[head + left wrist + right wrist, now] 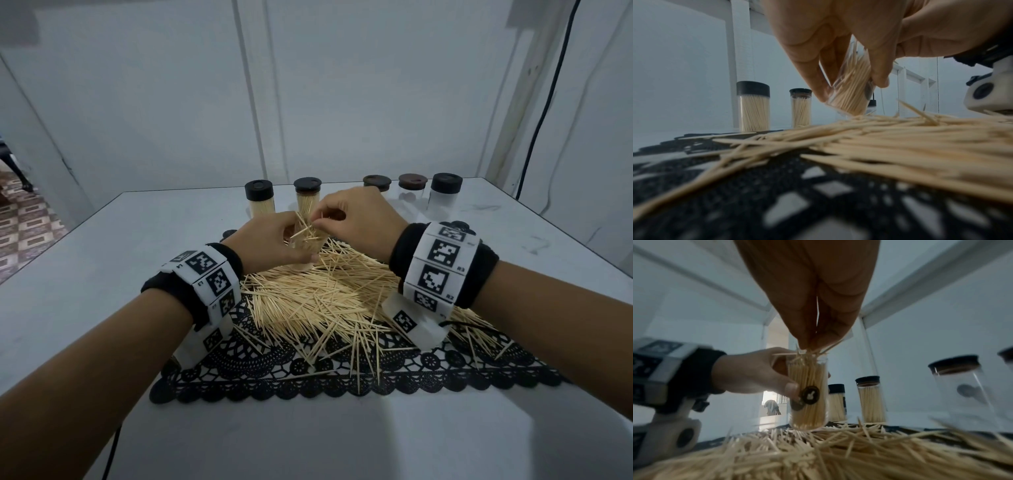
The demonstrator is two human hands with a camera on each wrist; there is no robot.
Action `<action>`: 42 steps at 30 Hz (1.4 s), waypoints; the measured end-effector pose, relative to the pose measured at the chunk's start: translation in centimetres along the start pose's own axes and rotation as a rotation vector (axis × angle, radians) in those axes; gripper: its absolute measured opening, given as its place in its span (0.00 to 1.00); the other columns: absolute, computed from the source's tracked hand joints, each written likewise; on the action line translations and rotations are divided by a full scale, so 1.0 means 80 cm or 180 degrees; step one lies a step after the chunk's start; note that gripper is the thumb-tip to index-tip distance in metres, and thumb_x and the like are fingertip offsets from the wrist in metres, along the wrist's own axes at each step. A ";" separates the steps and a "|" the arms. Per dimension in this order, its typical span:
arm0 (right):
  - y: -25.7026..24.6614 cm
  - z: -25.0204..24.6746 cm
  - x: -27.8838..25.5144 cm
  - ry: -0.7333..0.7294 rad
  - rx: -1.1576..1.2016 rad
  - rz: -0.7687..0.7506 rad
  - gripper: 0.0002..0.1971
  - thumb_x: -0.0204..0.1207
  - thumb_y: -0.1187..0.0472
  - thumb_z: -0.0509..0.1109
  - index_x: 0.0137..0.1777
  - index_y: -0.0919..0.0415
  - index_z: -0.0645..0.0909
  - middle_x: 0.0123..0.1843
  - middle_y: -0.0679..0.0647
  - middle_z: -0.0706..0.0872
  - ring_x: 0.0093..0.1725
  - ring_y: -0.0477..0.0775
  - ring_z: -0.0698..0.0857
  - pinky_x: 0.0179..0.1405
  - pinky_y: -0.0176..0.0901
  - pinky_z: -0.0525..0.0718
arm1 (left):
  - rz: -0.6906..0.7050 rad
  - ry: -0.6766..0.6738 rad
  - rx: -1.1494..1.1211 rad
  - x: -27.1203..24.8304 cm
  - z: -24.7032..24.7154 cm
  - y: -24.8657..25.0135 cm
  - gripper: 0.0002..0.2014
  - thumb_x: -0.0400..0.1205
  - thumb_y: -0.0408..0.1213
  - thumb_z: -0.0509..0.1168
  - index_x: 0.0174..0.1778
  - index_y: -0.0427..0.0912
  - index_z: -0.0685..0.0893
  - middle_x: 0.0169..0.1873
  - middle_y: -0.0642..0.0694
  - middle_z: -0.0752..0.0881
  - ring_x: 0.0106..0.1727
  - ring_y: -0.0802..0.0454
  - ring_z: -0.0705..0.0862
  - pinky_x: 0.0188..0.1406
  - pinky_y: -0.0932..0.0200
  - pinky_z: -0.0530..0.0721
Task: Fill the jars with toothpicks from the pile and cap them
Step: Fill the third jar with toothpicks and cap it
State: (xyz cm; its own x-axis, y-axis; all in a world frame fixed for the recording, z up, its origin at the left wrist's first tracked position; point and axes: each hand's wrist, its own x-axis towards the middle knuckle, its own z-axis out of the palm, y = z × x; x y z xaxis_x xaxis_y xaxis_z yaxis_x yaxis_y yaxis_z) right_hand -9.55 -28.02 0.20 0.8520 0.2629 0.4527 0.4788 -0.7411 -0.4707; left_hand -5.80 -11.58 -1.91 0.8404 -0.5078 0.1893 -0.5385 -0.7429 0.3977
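Observation:
My left hand (pixel 274 240) grips an uncapped clear jar (pixel 807 395) packed with toothpicks, standing at the far edge of the toothpick pile (pixel 325 294). The jar (pixel 851 94) shows between my left fingers and thumb. My right hand (pixel 356 212) hovers over the jar's mouth, its fingertips (pixel 816 339) pinching a few toothpicks that stick out crookedly. Two capped, filled jars (pixel 259 202) (pixel 307 195) stand behind. Three capped empty jars (pixel 376 185) (pixel 412 186) (pixel 445 195) stand at the back right.
The pile lies on a black lace mat (pixel 342 373) on a white table (pixel 102 291). Loose toothpicks scatter toward the mat's front edge. White walls close off the back; a black cable (pixel 548 102) hangs at the right.

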 end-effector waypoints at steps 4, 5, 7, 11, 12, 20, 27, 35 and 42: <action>0.002 0.003 0.000 -0.0110 -0.0439 -0.0166 0.12 0.80 0.58 0.65 0.55 0.62 0.87 0.51 0.58 0.84 0.51 0.51 0.79 0.48 0.36 0.70 | 0.0100 0.0037 -0.0041 -0.002 -0.001 0.003 0.25 0.72 0.52 0.73 0.62 0.45 0.80 0.48 0.46 0.86 0.49 0.49 0.82 0.46 0.60 0.76; 0.003 0.005 -0.001 -0.0079 -0.0454 -0.0134 0.13 0.81 0.58 0.64 0.57 0.61 0.86 0.53 0.58 0.81 0.52 0.51 0.77 0.49 0.35 0.69 | 0.0105 0.0049 -0.0053 -0.003 -0.001 0.003 0.26 0.72 0.51 0.73 0.64 0.46 0.79 0.47 0.46 0.85 0.48 0.50 0.81 0.44 0.63 0.75; 0.007 0.008 -0.002 0.0013 -0.0467 -0.0070 0.13 0.81 0.57 0.63 0.59 0.58 0.85 0.53 0.55 0.76 0.56 0.54 0.75 0.57 0.44 0.73 | 0.0099 0.0068 -0.0094 -0.002 -0.001 0.002 0.27 0.72 0.51 0.74 0.66 0.49 0.78 0.48 0.43 0.86 0.48 0.47 0.82 0.46 0.60 0.77; 0.010 0.007 -0.003 0.0007 -0.0239 0.0022 0.11 0.80 0.58 0.64 0.58 0.56 0.84 0.52 0.54 0.75 0.53 0.49 0.74 0.52 0.35 0.68 | 0.0063 0.0054 -0.0032 0.000 0.000 0.000 0.27 0.72 0.53 0.73 0.64 0.45 0.79 0.48 0.43 0.86 0.50 0.46 0.82 0.51 0.52 0.78; 0.009 0.005 -0.004 0.0001 -0.0164 0.0015 0.10 0.80 0.58 0.65 0.57 0.57 0.83 0.53 0.54 0.76 0.51 0.47 0.73 0.47 0.30 0.65 | 0.0054 0.0052 -0.0048 0.000 0.000 0.000 0.27 0.72 0.53 0.73 0.64 0.45 0.79 0.48 0.44 0.86 0.50 0.47 0.82 0.52 0.52 0.79; 0.003 -0.009 -0.012 -0.0512 -0.0187 0.0248 0.21 0.78 0.51 0.67 0.69 0.56 0.72 0.56 0.56 0.84 0.49 0.48 0.81 0.48 0.37 0.77 | 0.0041 0.0100 -0.0128 -0.001 0.000 0.000 0.23 0.71 0.49 0.74 0.59 0.43 0.81 0.43 0.46 0.85 0.42 0.52 0.80 0.41 0.63 0.75; 0.008 -0.004 -0.009 -0.0267 -0.0302 0.0086 0.09 0.77 0.61 0.67 0.53 0.62 0.85 0.49 0.56 0.88 0.46 0.47 0.83 0.45 0.31 0.74 | 0.0013 0.0051 -0.0091 -0.002 -0.001 0.002 0.25 0.72 0.49 0.74 0.61 0.40 0.80 0.49 0.42 0.86 0.50 0.47 0.83 0.51 0.55 0.78; 0.003 0.001 -0.011 -0.0005 -0.0163 -0.0217 0.11 0.77 0.67 0.66 0.56 0.64 0.86 0.46 0.57 0.88 0.42 0.43 0.78 0.44 0.29 0.72 | 0.0089 0.0066 -0.0041 -0.002 0.000 0.002 0.24 0.71 0.50 0.74 0.59 0.43 0.81 0.43 0.44 0.85 0.43 0.50 0.81 0.37 0.70 0.72; 0.002 0.009 -0.006 0.0224 0.0206 -0.0089 0.04 0.73 0.64 0.73 0.40 0.65 0.82 0.31 0.43 0.81 0.35 0.46 0.80 0.37 0.34 0.77 | 0.0216 0.0068 -0.0035 -0.001 0.000 -0.001 0.22 0.72 0.49 0.74 0.56 0.42 0.80 0.38 0.51 0.82 0.36 0.62 0.75 0.33 0.76 0.70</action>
State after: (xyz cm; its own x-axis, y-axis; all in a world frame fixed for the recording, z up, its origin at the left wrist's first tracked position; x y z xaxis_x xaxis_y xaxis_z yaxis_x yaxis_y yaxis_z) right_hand -9.75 -27.85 -0.62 0.8222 0.2371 0.5174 0.5168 -0.6920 -0.5041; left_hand -5.80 -11.48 -1.93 0.8031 -0.5474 0.2353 -0.5938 -0.7021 0.3931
